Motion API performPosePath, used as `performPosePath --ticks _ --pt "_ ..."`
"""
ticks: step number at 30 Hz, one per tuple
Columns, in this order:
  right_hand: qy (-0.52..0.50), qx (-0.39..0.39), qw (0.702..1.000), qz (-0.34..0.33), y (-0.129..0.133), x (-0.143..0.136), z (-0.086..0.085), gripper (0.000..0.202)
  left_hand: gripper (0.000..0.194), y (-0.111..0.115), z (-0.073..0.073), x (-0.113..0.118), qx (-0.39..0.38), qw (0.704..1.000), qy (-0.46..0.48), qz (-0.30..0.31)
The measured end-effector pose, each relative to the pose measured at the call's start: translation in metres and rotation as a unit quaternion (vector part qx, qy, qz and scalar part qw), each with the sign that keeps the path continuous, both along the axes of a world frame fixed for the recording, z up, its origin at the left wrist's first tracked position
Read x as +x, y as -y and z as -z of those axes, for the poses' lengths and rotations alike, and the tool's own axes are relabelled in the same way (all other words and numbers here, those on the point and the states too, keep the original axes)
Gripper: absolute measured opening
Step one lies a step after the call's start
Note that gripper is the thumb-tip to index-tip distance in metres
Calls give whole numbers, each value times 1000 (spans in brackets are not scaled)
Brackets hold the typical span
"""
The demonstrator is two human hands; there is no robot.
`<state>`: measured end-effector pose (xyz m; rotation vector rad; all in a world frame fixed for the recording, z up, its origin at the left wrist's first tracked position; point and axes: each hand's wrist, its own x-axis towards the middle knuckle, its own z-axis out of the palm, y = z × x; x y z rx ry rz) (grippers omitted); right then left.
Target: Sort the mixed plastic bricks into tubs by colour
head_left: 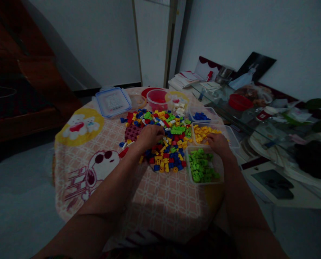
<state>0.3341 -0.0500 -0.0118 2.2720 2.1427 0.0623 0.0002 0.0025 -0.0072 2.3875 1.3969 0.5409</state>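
A mixed heap of toy building bricks (173, 158) in red, blue, yellow, green and white lies on the round table. My left hand (151, 136) reaches into its left side with fingers curled down; whatever they pinch is hidden. At the right, my right hand (217, 142) is over the near right part of a clear box of yellow bricks (200, 132). Its fingers are bent together at the yellow bricks, and I cannot make out what is in them. Nearer me stands a clear box of green bricks (202, 167), partly beneath my right wrist.
Blue bricks (200, 116) sit in a box farther back, with white bricks (180, 109) beside it. A pink-looking round tub (157, 100) and a blue-rimmed lid (113, 102) are at the table's far side. A cluttered glass shelf (222, 108) borders the right.
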Motion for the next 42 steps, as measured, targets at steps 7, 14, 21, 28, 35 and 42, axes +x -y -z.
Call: performPosePath --ticks 7,14,21,28,35,42 --pt "-2 2 1000 1 0 0 1 36 23 -7 5 -11 -55 993 -96 36" --pt "1 -2 1000 3 0 0 0 35 25 -4 1 -10 -46 989 -130 53" --pt "-5 -2 1000 3 0 0 0 35 26 -2 0 -5 -40 998 -13 41" --pt "-1 4 1000 -2 -1 1 2 35 27 21 3 31 -56 986 99 126" --pt "5 -4 1000 5 -1 0 1 36 31 56 10 69 -40 959 176 219" --pt "3 -4 1000 5 -2 1 2 37 41 68 17 82 -63 943 239 225"
